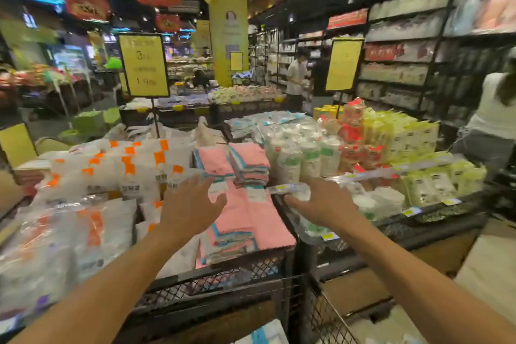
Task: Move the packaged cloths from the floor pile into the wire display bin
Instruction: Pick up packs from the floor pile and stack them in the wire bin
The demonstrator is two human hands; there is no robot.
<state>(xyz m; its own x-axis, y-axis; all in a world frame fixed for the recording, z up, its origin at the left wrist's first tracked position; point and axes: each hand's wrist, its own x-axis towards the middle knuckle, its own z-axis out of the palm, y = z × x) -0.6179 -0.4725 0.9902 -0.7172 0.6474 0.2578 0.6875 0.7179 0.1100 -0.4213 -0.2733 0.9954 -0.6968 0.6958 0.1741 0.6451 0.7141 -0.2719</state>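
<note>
Pink packaged cloths [245, 218] lie in the wire bin [223, 279] between both open hands.

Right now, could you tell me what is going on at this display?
A person is stocking packaged cloths into a wire display bin in a shop. Both hands are stretched out over the bin: the left hand is open with fingers spread above the pink packs, holding nothing, and the right hand reaches towards the clear packets beside them. Pink packs already fill that section.
</note>
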